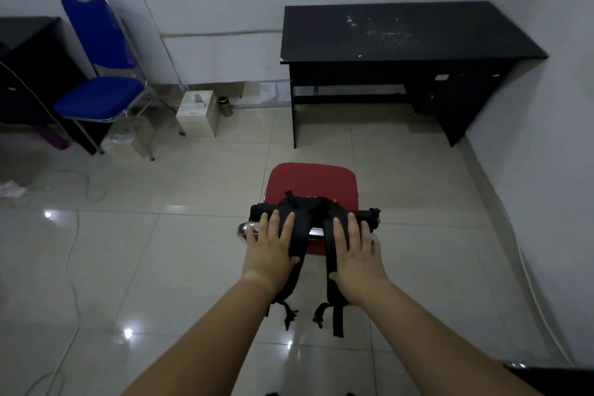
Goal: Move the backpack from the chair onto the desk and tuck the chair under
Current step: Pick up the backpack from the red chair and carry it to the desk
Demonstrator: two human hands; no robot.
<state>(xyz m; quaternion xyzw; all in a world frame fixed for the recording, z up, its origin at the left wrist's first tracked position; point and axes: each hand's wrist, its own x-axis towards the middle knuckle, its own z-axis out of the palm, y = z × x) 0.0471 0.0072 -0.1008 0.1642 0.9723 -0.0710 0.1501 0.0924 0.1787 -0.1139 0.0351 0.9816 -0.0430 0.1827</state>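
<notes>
A black backpack (313,212) hangs over the backrest of a red chair (310,182), its straps dangling down the back toward me. My left hand (273,244) lies flat on the left strap with fingers spread, thumb against the strap. My right hand (355,249) rests the same way on the right strap. Neither hand has closed around anything. The black desk (408,30) stands beyond the chair against the wall, its top bare apart from white scuffs. The chair's chrome frame (246,230) shows beside my left hand.
A blue chair (99,96) stands at the left beside another dark desk (29,67). A white box (197,112) and a small can (225,105) sit on the floor by the wall. Cables (93,190) trail over the tiled floor at left.
</notes>
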